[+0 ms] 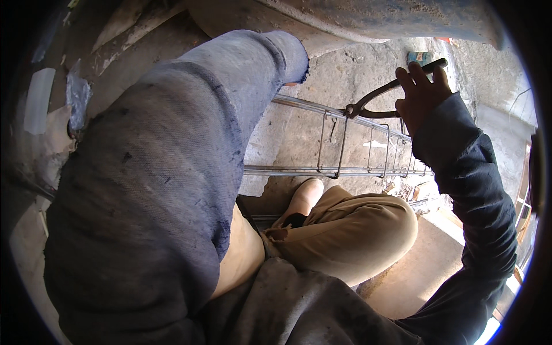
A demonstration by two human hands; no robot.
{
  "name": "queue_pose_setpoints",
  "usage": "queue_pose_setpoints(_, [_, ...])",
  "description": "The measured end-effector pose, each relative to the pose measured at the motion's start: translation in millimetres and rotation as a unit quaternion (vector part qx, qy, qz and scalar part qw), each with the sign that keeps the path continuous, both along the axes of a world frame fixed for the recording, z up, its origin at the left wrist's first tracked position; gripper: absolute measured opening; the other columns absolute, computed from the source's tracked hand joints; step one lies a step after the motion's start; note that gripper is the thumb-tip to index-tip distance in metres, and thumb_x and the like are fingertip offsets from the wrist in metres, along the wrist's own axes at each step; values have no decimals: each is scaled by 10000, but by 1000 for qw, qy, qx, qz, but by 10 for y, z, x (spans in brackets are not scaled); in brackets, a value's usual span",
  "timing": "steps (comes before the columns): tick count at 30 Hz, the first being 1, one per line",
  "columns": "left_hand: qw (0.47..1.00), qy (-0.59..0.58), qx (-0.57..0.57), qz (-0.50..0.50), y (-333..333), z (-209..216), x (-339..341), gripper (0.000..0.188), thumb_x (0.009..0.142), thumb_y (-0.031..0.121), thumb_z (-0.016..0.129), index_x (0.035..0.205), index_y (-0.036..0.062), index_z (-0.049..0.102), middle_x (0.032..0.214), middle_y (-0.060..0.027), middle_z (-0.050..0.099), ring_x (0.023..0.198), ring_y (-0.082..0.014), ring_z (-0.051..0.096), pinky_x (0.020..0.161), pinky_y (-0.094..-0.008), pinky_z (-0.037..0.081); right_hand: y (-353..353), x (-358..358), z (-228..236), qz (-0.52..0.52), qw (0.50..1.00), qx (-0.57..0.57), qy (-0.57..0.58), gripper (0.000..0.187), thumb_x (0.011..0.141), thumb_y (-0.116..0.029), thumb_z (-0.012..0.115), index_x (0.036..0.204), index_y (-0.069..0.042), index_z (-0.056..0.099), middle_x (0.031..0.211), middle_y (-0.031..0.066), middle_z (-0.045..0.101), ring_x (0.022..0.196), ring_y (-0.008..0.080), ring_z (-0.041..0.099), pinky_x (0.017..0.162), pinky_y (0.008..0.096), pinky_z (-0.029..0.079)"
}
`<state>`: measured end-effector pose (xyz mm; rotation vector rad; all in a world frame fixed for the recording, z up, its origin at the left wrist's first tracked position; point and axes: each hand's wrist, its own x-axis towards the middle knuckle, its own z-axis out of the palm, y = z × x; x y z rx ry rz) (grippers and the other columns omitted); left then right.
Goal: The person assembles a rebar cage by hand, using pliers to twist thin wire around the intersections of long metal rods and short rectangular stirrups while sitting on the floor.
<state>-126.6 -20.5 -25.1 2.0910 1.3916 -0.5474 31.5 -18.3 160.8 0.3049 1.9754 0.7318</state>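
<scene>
Concrete floor [270, 144] underlies the cage [356, 171] toward three o'clock, and at two the right hand [426, 95] half-curls its fingers [406, 81] around spread pincers [376, 92], seemingly steadying their head at the upper rod [316, 107], while at twelve a sleeve [172, 144] mostly hides the left hand [291, 84], its hold impossible to tell.

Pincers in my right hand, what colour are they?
The pincers look dark brown, best seen in the head view.
</scene>
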Motion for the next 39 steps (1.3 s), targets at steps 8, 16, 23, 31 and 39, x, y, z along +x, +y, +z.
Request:
queue_pose_setpoints(8, [995, -69, 74, 13, -72, 60, -53, 122, 565, 93, 635, 671, 63, 688, 688, -192, 633, 615, -324, 618, 539, -453, 484, -57, 14, -61, 89, 996, -5, 1, 371, 803, -176, 544, 1162, -87, 526, 930, 60, 567, 933, 215, 550, 900, 422, 375])
queue_pose_setpoints(16, [995, -56, 88, -1, -71, 93, -6, 216, 612, 133, 655, 813, 66, 697, 764, -175, 652, 687, -322, 625, 611, -445, 499, -54, -75, 182, 69, 993, -87, -32, 379, 737, -102, 549, 1094, 8, 485, 923, 76, 504, 911, 203, 503, 820, 317, 396])
queue_pose_setpoints(23, [990, -79, 114, 14, -20, -12, 40, 248, 638, 165, 658, 868, 78, 695, 806, -154, 661, 735, -318, 627, 653, -441, 500, -48, 296, 53, 97, 994, -39, 24, 277, 735, -146, 560, 984, -43, 494, 842, 53, 482, 799, 169, 527, 669, 301, 418])
queue_pose_setpoints(31, [990, -78, 112, 29, 21, -304, -133, 243, 650, 185, 654, 881, 131, 708, 826, -129, 668, 760, -312, 626, 671, -439, 498, -35, -86, -101, -177, 982, -60, -31, 366, 700, -189, 686, 960, -11, 501, 808, 103, 600, 785, 263, 620, 704, 359, 497])
queue_pose_setpoints(39, [989, -94, 107, -49, 268, -306, 180, 270, 715, 233, 638, 972, 175, 698, 962, -104, 658, 867, -307, 600, 752, -450, 479, 331, 303, 7, -454, 863, -221, -29, 468, 572, -187, 793, 883, 26, 514, 827, 137, 650, 787, 290, 642, 705, 348, 497])
